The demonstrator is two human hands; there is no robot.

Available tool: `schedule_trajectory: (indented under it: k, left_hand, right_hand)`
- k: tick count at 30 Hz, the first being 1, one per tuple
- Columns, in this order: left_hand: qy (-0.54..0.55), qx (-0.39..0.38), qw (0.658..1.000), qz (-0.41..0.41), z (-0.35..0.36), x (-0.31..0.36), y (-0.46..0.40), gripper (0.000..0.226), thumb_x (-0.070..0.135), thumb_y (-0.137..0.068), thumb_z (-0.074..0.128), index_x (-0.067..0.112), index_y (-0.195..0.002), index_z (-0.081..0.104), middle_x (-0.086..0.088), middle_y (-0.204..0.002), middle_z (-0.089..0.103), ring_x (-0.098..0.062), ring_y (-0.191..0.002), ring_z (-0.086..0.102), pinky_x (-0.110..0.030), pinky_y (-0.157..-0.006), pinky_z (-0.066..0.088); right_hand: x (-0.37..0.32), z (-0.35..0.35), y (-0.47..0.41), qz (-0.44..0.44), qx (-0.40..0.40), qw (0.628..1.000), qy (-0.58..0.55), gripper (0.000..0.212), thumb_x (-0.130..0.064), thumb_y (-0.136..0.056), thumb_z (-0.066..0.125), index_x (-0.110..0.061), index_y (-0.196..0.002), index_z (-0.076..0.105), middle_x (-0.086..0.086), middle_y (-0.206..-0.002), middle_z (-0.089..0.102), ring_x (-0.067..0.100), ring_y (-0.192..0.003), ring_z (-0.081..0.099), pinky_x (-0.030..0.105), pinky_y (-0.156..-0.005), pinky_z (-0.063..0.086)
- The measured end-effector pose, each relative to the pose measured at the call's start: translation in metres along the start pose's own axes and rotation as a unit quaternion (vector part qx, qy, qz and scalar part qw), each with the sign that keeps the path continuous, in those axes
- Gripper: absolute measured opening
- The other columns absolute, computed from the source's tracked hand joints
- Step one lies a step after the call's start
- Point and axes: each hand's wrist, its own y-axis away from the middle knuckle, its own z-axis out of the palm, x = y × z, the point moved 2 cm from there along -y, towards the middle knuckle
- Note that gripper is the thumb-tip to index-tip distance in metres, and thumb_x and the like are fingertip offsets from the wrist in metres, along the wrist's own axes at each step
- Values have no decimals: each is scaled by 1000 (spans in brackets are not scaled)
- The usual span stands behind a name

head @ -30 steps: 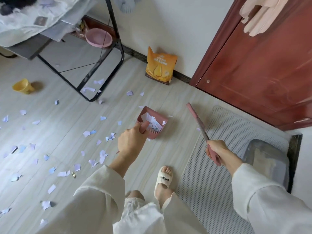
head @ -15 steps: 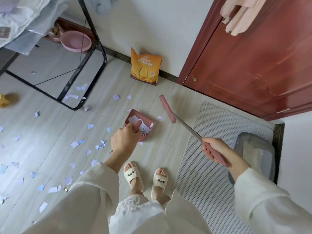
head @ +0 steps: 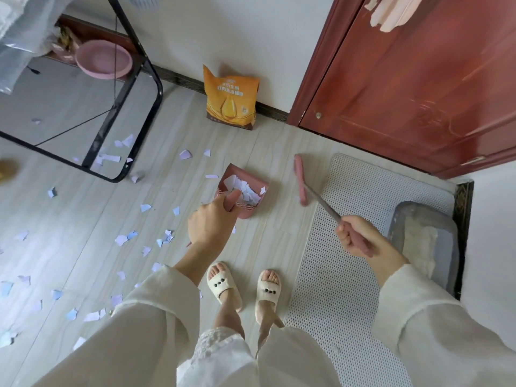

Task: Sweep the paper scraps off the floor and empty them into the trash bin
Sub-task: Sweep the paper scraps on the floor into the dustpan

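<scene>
My left hand (head: 210, 224) grips the handle of a pink dustpan (head: 252, 203), held above the floor with white paper scraps (head: 242, 189) piled inside it. My right hand (head: 358, 238) is closed on the pink handle of a small broom (head: 300, 178), whose head hangs just right of the dustpan, apart from it. Several pale paper scraps (head: 127, 238) lie scattered over the light wood floor to the left. No trash bin can be picked out for certain.
A black metal frame (head: 127, 113) stands at the upper left with a pink basin (head: 104, 60) behind it. An orange bag (head: 230, 99) leans on the wall. A red door (head: 413, 79), a white perforated mat (head: 335, 275) and a grey tray (head: 427, 238) are at the right. My slippered feet (head: 243, 287) stand below.
The view has shifted right and I have stepped so both feet stand together. The broom head has swung down from pointing up-left to hang beside the dustpan. Both grips are unchanged.
</scene>
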Motion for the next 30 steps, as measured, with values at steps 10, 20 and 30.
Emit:
schedule_trajectory:
  k: [10, 20, 30]
  left_hand:
    - [11, -9, 1000, -7, 0, 1, -8, 38, 37, -88, 42, 17, -57, 33, 0, -49, 44, -26, -52, 44, -26, -48, 31]
    - [29, 39, 996, -72, -37, -61, -18, 35, 32, -84, 43, 17, -54, 30, 1, -46, 38, -21, -44, 34, -25, -43, 23]
    - [25, 97, 982, -159, -96, -174, -3, 40, 40, -92, 36, 18, -58, 36, -1, -51, 44, -26, -51, 40, -27, -47, 25]
  right_hand:
    - [-21, -14, 5, -20, 70, 994, 84, 25, -13, -96, 41, -7, -74, 49, 5, -58, 49, 6, -27, 45, 13, -29, 36]
    - [3, 112, -8, -36, 49, 964, 259, 22, -3, -92, 34, -2, -80, 52, 6, -46, 54, 10, -27, 46, 13, -34, 37]
    - [28, 241, 22, 22, -82, 928, 362, 34, -14, -95, 35, -10, -62, 45, -1, -42, 46, 5, -22, 34, 10, -28, 24]
